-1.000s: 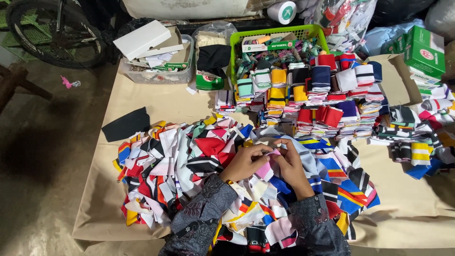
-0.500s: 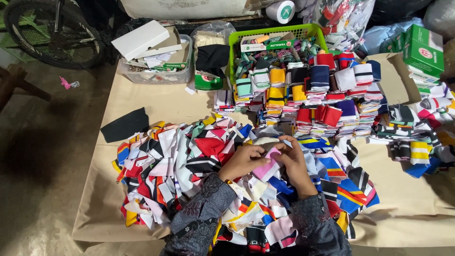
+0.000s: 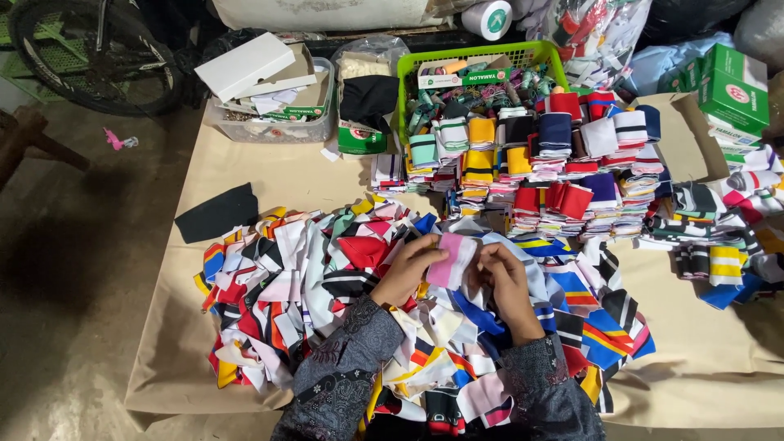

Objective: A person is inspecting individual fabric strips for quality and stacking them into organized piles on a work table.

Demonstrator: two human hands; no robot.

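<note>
While both hands are meeting over the loose heap of striped fabric pieces near the front edge of the tabletop, the left hand is pinching the left side of a pink and white fabric piece, and the right hand is closing its fingers on the same piece from the right. The piece is being held just above the heap, between the two hands. Dark patterned sleeves are lying across the heap toward the front edge. Behind the heap, toward the back edge, folded pieces are standing in neat sorted stacks, running on toward the right edge. A green basket is sitting at the back edge behind those stacks, and a clear tub with a white box is sitting to its left. A black fabric piece is lying flat near the left edge, apart from the heap.
</note>
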